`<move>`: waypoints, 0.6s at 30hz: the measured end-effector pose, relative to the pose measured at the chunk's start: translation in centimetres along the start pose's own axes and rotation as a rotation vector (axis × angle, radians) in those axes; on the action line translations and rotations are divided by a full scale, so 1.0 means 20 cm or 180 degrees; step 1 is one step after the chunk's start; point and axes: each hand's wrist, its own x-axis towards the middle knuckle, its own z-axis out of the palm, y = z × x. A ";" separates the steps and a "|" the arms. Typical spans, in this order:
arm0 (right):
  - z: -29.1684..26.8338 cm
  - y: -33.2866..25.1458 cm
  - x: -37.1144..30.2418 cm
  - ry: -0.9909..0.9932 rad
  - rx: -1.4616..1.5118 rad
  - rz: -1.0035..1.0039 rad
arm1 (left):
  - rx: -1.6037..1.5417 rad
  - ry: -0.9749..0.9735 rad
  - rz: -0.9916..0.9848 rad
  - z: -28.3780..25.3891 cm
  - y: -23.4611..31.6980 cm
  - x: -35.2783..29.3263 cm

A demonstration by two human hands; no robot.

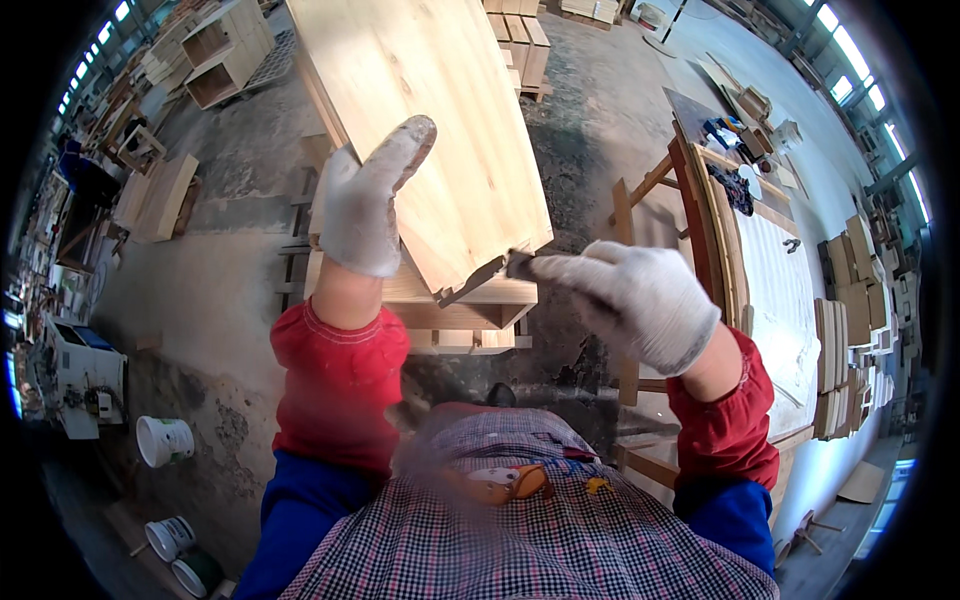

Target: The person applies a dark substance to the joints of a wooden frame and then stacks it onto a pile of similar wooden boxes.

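Observation:
A pale wooden box [440,130] with a broad flat face slants across the upper middle, its near edge cut in a wavy outline. My left hand [370,205], in a white glove with a soiled thumb, grips its left side; the thumb lies over the face and the fingers are hidden behind the edge. At the near right corner my gloved right hand [640,305] pinches a small dark sanding block [520,265] against or very close to the wavy edge. Beneath, another wooden box [515,292] shows an open side.
On the right stands a wooden workbench [735,270] with a dark cloth [730,188] and tools on it. Stacked boards [830,350] line the far right. White buckets [165,441] sit on the floor at left. More wooden boxes [228,50] are at the back left.

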 end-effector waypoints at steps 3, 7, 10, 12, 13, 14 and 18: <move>-0.01 0.09 -0.07 0.0272 0.0019 0.0072 | 0.0153 -0.0109 -0.0055 -0.03 -0.01 0.00; 0.07 0.06 -0.15 0.0696 0.0373 0.0282 | 0.0007 -0.0119 -0.0155 -0.04 -0.01 0.01; 0.25 -0.04 -0.14 0.0978 0.0912 0.0164 | -0.0058 0.0001 -0.0022 -0.02 -0.01 0.00; 0.30 -0.12 -0.12 0.1043 0.1236 0.0397 | 0.0037 -0.0022 -0.0052 -0.03 -0.01 0.01; 0.34 -0.14 -0.11 0.1152 0.1394 0.0481 | 0.0093 -0.0020 -0.0060 -0.03 -0.01 0.01; 0.37 -0.16 -0.09 0.1265 0.1418 0.0532 | 0.0129 -0.0028 -0.0026 -0.03 -0.01 0.01; 0.46 -0.15 -0.10 0.1336 0.1538 0.0612 | 0.0224 0.0005 0.0031 0.00 0.00 0.01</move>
